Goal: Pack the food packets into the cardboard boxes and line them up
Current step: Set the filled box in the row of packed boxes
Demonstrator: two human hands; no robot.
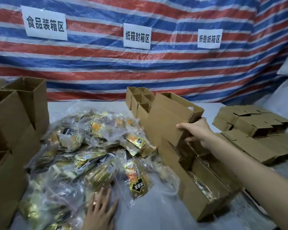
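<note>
On tabletop (150,218), packets (90,146) lie heaped centre-left, row (198,193) of boxes at R. One box (170,117) tilts over row's far end, my R hand (196,130) gripping its near edge. Set it square, flush w/ row. L hand (100,208) lies flat, fingers spread, on packets. Use it to ready the next one.

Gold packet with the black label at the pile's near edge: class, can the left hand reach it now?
Probably yes: the left hand rests open on the pile, holding nothing, and the packet lies on top just beside it.
</note>
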